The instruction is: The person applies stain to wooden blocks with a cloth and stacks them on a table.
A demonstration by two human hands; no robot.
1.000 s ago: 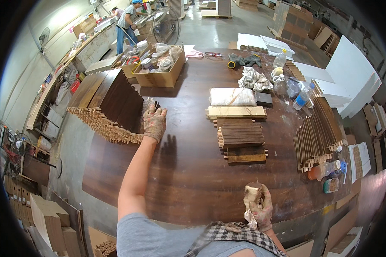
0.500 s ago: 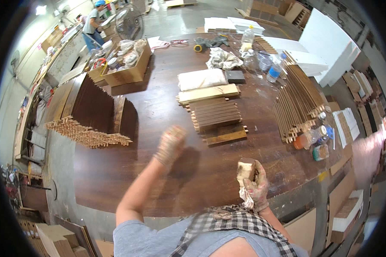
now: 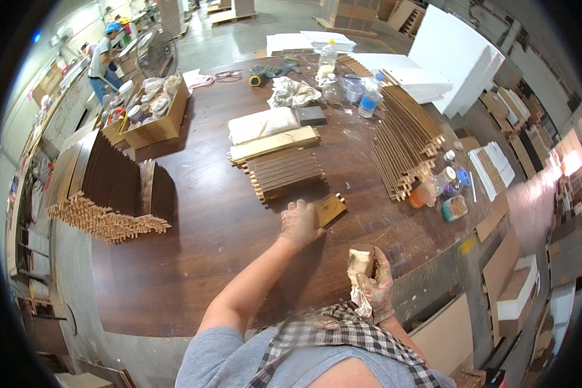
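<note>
My left hand (image 3: pixel 299 223), in a pale stained glove, is closed on the near end of a short brown wooden board (image 3: pixel 330 210) with small pegs at its far end. The board lies at a slant on the dark table, and my fingers partly hide it. Just beyond it sits a stack of brown pegged boards (image 3: pixel 286 173), with a lighter yellowish board (image 3: pixel 275 144) behind. Close to my body, my right hand (image 3: pixel 377 288), also gloved, grips a tan and brown block (image 3: pixel 361 262); a crumpled whitish cloth (image 3: pixel 361 301) hangs under it.
Large stacks of pegged boards stand at left (image 3: pixel 103 187) and right (image 3: pixel 407 139) on the brown table (image 3: pixel 194 278). Bottles (image 3: pixel 370 97) and jars (image 3: pixel 454 208) line the right side. A cardboard box (image 3: pixel 155 126) of containers is far left. Another person (image 3: pixel 102 64) stands beyond.
My left hand has moved right onto the short board, which has turned and separated from the stack. My right hand still holds the block. The whole view has shifted.
</note>
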